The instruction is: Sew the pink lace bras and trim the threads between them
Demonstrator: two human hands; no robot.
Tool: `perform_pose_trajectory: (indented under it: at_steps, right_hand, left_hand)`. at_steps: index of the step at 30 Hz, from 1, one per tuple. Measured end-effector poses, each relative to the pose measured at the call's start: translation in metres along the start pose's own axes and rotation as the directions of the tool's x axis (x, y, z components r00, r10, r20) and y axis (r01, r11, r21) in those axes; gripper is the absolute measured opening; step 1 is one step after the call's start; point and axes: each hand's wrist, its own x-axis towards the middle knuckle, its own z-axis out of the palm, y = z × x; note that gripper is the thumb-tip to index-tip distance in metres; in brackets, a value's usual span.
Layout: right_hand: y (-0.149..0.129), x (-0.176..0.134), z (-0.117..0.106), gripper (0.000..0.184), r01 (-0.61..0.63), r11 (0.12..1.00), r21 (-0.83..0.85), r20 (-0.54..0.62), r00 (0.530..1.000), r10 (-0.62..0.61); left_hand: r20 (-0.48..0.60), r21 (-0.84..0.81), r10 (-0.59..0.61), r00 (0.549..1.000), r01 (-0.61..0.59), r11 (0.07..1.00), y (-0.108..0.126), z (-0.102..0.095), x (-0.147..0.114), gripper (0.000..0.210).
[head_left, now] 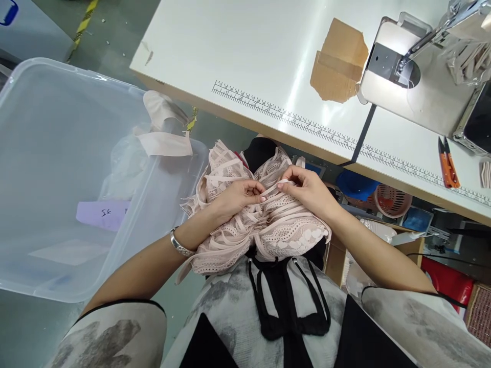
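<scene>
A pile of pale pink lace bras (291,235) rests on my lap, its straps and lace layers bunched together. Over its middle, my left hand (245,195) pinches a thin pink strap between thumb and fingers. My right hand (301,185) is a short way to the right, thumb and forefinger closed on the strap too. Between the two hands a short stretch of the strap (271,192) shows. The lower layers of the pile are hidden under the upper ones.
On my left stands a clear plastic bin (72,128) with a purple paper (103,214) in it and pink fabric pieces (164,145) over its rim. The white table (245,46) ahead carries cardboard (339,61), a sewing machine (406,71) and orange-handled snips (448,163).
</scene>
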Motion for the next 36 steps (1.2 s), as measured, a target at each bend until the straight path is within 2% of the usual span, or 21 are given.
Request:
perform_pose_trajectory:
  at_steps: [3, 5, 11, 17, 23, 30, 32, 36]
  right_hand:
    - [0.005, -0.001, 0.0, 0.022, -0.107, 0.967, 0.231, 0.071, 0.993, 0.092]
    - [0.009, -0.002, 0.0, 0.027, -0.138, 0.95, 0.278, 0.096, 0.989, 0.115]
    - [0.014, -0.005, 0.001, 0.03, -0.117, 0.969, 0.218, 0.079, 0.992, 0.101]
    - [0.014, -0.006, 0.001, 0.028, -0.087, 0.983, 0.163, 0.041, 0.996, 0.082]
    - [0.014, -0.008, 0.002, 0.029, -0.093, 0.984, 0.149, 0.034, 0.995, 0.089]
    - [0.014, -0.007, 0.002, 0.034, -0.093, 0.982, 0.162, -0.062, 0.993, 0.104]
    - [0.015, -0.009, 0.001, 0.036, -0.1, 0.983, 0.152, -0.074, 0.991, 0.112]
    - [0.018, -0.014, 0.0, 0.039, -0.101, 0.981, 0.168, -0.096, 0.988, 0.119]
  left_hand:
    - [0.026, -0.109, -0.094, 0.995, 0.097, 0.989, -0.002, -0.001, -0.001, 0.029]
    - [0.036, -0.166, -0.134, 0.99, 0.138, 0.976, -0.002, -0.002, -0.001, 0.025]
    - [0.049, -0.236, -0.203, 0.978, 0.209, 0.949, -0.001, -0.001, -0.003, 0.018]
    - [0.059, -0.197, -0.149, 0.987, 0.158, 0.968, -0.003, -0.002, -0.005, 0.017]
    - [0.008, -0.066, -0.137, 0.991, 0.137, 0.988, -0.009, -0.002, -0.001, 0.027]
    - [-0.019, 0.171, -0.091, 0.996, 0.093, 0.981, -0.005, -0.005, -0.001, 0.034]
    - [-0.035, 0.297, -0.068, 0.997, 0.076, 0.952, -0.002, -0.004, -0.002, 0.039]
    - [-0.083, 0.581, 0.009, 0.997, 0.041, 0.813, 0.002, -0.003, -0.003, 0.04]
